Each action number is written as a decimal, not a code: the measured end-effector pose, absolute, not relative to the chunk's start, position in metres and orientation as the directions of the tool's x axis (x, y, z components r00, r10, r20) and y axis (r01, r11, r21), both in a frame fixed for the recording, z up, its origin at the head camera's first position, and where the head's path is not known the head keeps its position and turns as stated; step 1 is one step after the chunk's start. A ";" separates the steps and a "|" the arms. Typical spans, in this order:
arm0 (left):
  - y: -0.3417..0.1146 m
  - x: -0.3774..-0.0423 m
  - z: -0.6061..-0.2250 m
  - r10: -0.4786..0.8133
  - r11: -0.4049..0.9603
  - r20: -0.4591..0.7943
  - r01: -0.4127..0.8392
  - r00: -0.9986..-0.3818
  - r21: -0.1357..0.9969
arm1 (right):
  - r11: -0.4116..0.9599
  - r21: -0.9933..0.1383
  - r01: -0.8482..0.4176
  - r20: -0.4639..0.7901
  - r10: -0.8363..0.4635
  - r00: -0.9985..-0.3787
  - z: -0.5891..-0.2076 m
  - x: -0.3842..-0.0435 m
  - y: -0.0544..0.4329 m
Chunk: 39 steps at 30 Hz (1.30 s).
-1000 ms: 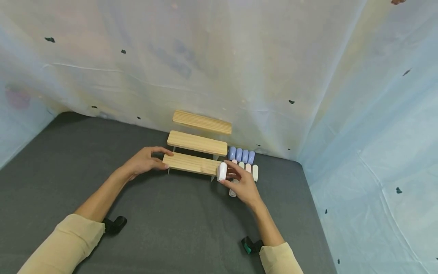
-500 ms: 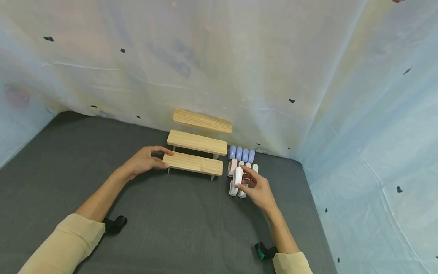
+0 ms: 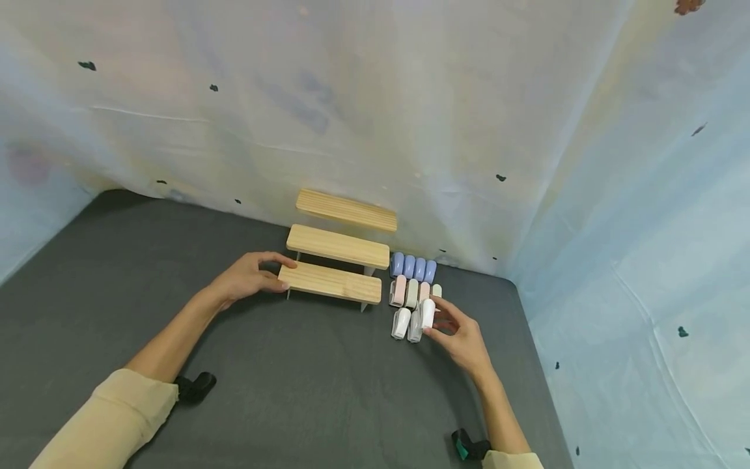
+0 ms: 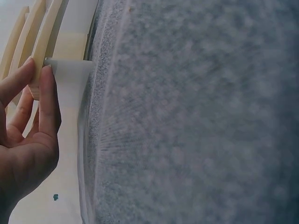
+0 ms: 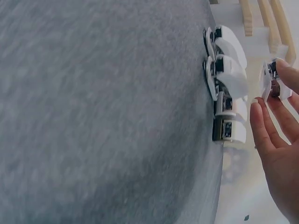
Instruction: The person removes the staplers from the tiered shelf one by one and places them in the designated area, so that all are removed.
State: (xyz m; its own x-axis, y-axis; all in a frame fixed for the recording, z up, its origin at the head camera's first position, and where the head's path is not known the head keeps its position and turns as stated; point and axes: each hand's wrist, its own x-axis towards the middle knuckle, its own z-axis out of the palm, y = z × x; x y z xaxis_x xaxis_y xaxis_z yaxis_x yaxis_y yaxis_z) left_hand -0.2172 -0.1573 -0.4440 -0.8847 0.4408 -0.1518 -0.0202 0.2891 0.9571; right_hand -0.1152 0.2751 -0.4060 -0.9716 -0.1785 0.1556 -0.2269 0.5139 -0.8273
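In the head view my left hand point(image 3: 249, 280) pinches the left end of the lowest board of a three-tier wooden display stand point(image 3: 329, 281). The left wrist view has its thumb and fingers on either side of that board's end point(image 4: 43, 51). My right hand point(image 3: 463, 339) holds a small white stapler point(image 3: 428, 314) between thumb and fingers, raised above the table at the right of the front row. The right wrist view shows this held stapler point(image 5: 265, 86) from its end. Beside it on the table lie a white stapler point(image 3: 401, 323) and a greyish one point(image 3: 415, 327).
Behind these lies a row of pink point(image 3: 400, 290) and pale green staplers point(image 3: 412, 293). Farther back, a row of blue staplers point(image 3: 420, 268) is close to the stand's right end. A hanging cloth backdrop point(image 3: 351, 98) rises at the dark table's point(image 3: 305, 378) back edge.
My right hand has carried the white stapler from the lowest board's right end rightward and toward me, over the front row. The left hand stays on the board.
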 end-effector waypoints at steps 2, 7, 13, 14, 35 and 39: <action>-0.157 -0.217 -0.444 0.448 0.285 -0.151 -0.020 -0.881 0.958 | 0.523 -0.825 -0.216 0.150 -0.167 -0.974 -0.408 -0.113 0.279; -0.156 -0.216 -0.443 0.439 0.289 -0.162 -0.031 -0.884 0.957 | 0.543 -0.817 -0.195 0.133 -0.151 -0.979 -0.411 -0.110 0.286; -0.155 -0.216 -0.442 0.433 0.308 -0.163 -0.025 -0.886 0.951 | 0.562 -0.807 -0.184 0.122 -0.147 -0.982 -0.417 -0.109 0.293; -0.155 -0.216 -0.441 0.434 0.309 -0.164 -0.025 -0.886 0.951 | 0.565 -0.804 -0.184 0.123 -0.144 -0.982 -0.418 -0.109 0.294; -0.154 -0.216 -0.439 0.439 0.304 -0.169 -0.031 -0.882 0.952 | 0.670 -0.732 -0.123 0.085 -0.089 -0.992 -0.473 -0.126 0.317; -0.156 -0.218 -0.442 0.435 0.299 -0.167 -0.033 -0.885 0.954 | 0.677 -0.725 -0.128 0.086 -0.096 -0.992 -0.472 -0.127 0.314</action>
State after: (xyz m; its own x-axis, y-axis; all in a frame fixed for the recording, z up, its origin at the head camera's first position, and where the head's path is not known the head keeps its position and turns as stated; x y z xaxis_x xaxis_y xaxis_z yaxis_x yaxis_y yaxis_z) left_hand -0.2176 -0.1556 -0.4424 -0.8850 0.4347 -0.1667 -0.0328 0.2991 0.9537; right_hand -0.1271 0.3144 -0.4723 -0.9916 -0.0963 0.0858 -0.1285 0.6766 -0.7250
